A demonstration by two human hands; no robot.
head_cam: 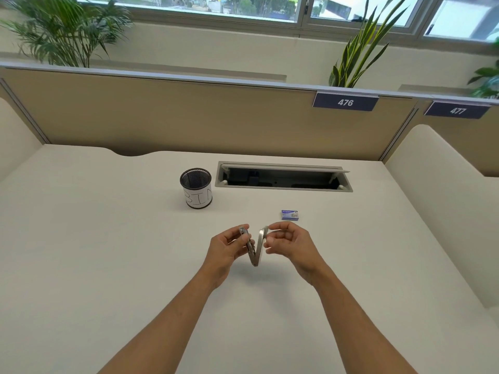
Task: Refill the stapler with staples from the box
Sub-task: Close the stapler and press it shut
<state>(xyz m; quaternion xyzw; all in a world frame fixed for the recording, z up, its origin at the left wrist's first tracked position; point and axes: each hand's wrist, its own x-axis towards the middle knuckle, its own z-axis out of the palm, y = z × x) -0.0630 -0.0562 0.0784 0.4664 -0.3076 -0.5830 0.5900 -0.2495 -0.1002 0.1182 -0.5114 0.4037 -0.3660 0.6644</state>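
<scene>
Two bare hands hold a small metal stapler [255,249] swung open into a V above the white desk [108,252], with its hinge at the bottom, nearest the person, and its two arms spreading up and away. Taking the stapler as the landmark and going left to right: far off to its upper left a palm-like plant [62,31] stands behind the beige partition [162,114]. Closer in, beyond the stapler and to its left, a black mesh cup [196,188] stands upright on the desk, wrapped in a white label with handwritten letters. The left hand [226,249] is on the stapler's left arm, thumb and fingers closed around it near the tip. The right hand [290,242] is on the right arm, thumb and forefinger pinching its upper end while the other fingers curl loosely beside it. Beyond the stapler, a little to its right, an open cable tray [283,177] is set into the desk. The staple box [290,215], small and blue, lies flat on the desk just beyond the right hand, apart from it and from the stapler; whether it is open I cannot tell. Further back on the right, two dark number plates hang on the partition, 476 [345,102] and 477 [457,110], with a spiky plant [359,49] rising behind the first.
</scene>
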